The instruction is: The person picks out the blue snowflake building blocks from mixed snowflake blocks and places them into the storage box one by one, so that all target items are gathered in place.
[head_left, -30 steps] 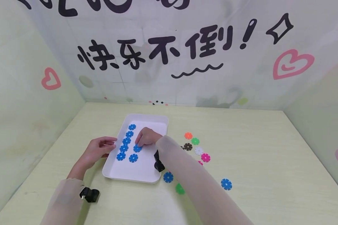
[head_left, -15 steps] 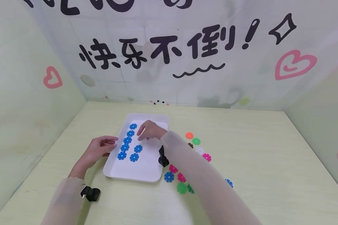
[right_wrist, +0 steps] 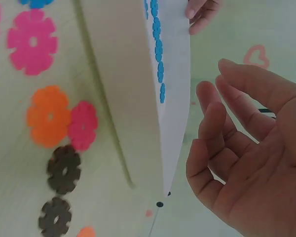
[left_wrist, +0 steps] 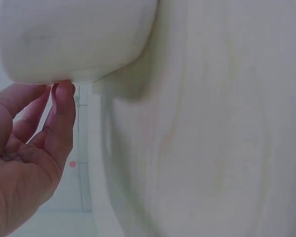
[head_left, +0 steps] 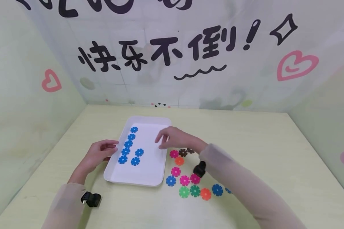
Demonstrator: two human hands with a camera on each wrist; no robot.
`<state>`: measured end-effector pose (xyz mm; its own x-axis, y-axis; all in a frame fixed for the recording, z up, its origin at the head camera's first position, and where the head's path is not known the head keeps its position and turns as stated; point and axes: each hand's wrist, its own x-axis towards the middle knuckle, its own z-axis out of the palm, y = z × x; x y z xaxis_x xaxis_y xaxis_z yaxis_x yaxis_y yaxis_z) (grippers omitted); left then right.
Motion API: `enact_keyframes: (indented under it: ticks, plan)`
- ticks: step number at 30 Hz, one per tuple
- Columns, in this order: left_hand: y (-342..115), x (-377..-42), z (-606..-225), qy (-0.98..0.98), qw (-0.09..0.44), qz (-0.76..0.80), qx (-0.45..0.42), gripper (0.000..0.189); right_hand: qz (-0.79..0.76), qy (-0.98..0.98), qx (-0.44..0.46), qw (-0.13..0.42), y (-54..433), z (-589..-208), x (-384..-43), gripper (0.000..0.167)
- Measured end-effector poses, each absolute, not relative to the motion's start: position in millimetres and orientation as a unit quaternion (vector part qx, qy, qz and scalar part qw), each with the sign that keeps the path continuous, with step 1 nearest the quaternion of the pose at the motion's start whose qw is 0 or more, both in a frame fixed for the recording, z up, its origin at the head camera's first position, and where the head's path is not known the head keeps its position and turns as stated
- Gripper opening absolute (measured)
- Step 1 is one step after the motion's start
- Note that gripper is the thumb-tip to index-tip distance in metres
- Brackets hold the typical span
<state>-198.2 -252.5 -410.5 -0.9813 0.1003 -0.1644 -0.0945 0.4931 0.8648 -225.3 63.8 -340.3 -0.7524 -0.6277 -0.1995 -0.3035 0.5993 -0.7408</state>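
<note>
In the head view, a white tray (head_left: 149,173) holds several blue notched plastic discs (head_left: 128,143) in a column along its left side. Two more blue discs (head_left: 135,161) lie to the right of that column. My left hand (head_left: 98,151) is at the tray's left rim, its fingertips touching the edge in the left wrist view too. Over the tray's right side hovers my right hand (head_left: 175,138). Its fingers (right_wrist: 212,118) are loosely bent, with nothing between them in the right wrist view.
Right of the tray lie loose discs: pink ones (head_left: 184,180), orange ones (head_left: 205,194), dark brown ones (head_left: 183,152), green ones (head_left: 195,191) and blue ones (head_left: 217,190). My right forearm hides part of this group. A printed wall sheet (head_left: 149,89) stands behind the table (head_left: 261,143).
My right hand let go of a blue disc in the second column, lifted, and moved right toward the tray's right edge. That disc stays in place. My left hand keeps its place.
</note>
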Motion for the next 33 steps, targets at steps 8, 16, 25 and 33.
enact_keyframes:
  ticks: [8, 16, 25, 33]
  plan:
    - [-254.0, -197.7, -411.5, 0.858, 0.105, 0.503, 0.006, 0.047, -0.345, 0.857, -0.293, 0.248, 141.4, -358.8, -187.8, 0.017]
    - [-254.1, -198.3, -412.8, 0.855, 0.097, 0.509, 0.01, 0.049, -0.32, 0.865, -0.277, 0.269, 196.3, -372.6, -155.4, 0.019]
    - [-255.4, -199.4, -411.8, 0.854, 0.101, 0.51, 0.012, 0.053, -0.344, 0.844, -0.258, 0.321, 218.8, -377.7, -135.1, 0.029]
    - [-255.5, -200.6, -410.1, 0.855, 0.107, 0.506, 0.016, 0.05, -0.346, 0.839, -0.273, 0.32, 223.6, -384.1, -129.7, 0.033]
